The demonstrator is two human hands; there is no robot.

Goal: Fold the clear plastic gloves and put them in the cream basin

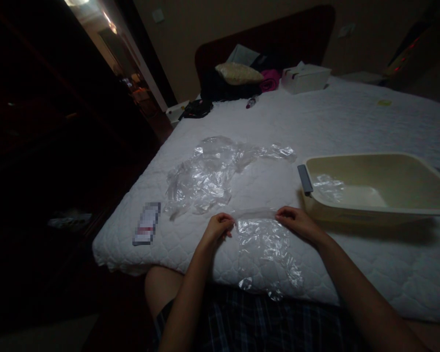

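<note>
A clear plastic bag [266,249] lies spread at the near edge of the bed, its lower end hanging toward my lap. My left hand [220,228] pinches the bag's upper left corner between thumb and fingers. At the upper right corner, my right hand [295,222] pinches the same edge, so the strip between the hands looks stretched straight. Just beyond lies a heap of crumpled clear plastic bags [205,171]. To the right stands a cream plastic bin [370,215] with grey handles, and some clear plastic [328,188] rests inside it.
A phone [146,224] lies on the white quilted bed [352,127] at the left. Toward the headboard [278,36] are a white box [306,78], a beige pillow [238,73], a rolled magenta cloth [269,79], a small bottle [252,101] and a dark bag [197,108].
</note>
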